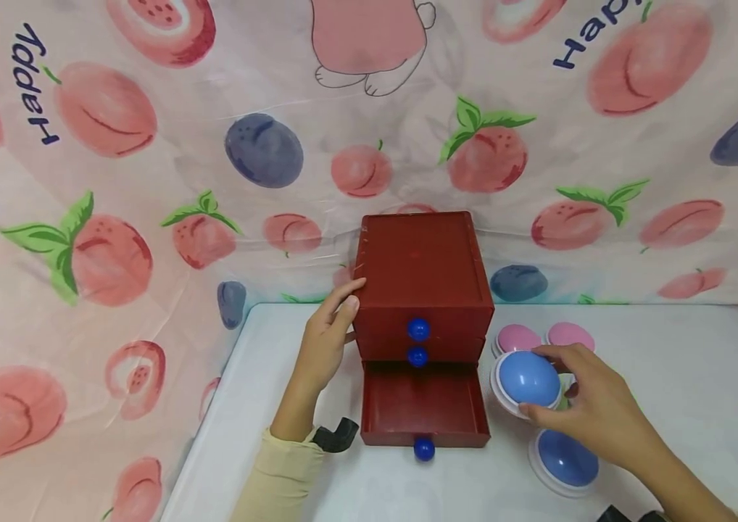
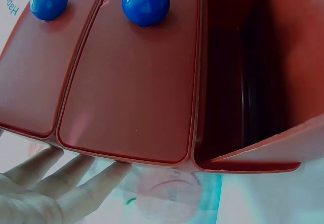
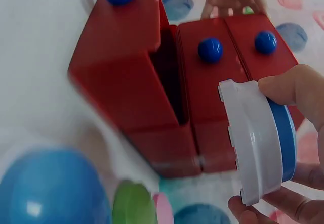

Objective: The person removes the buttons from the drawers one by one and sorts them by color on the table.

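A dark red chest of drawers (image 1: 423, 261) with blue round knobs stands on the white table; its bottom drawer (image 1: 424, 409) is pulled out and bare inside. My left hand (image 1: 325, 341) rests its fingers against the chest's left side, as the left wrist view also shows. In my right hand (image 1: 594, 399) is a round push light with a blue dome and white rim (image 1: 528, 380), pinched between thumb and fingers, right of the open drawer. The right wrist view shows this blue push light (image 3: 255, 140) edge-on, raised off the table.
Another blue-domed light (image 1: 567, 460) lies nearer the front on the right. Two pink-domed ones (image 1: 517, 339) sit behind the held one, and a green one (image 3: 132, 204) is mostly hidden. A fruit-print cloth (image 1: 264, 239) hangs behind the table.
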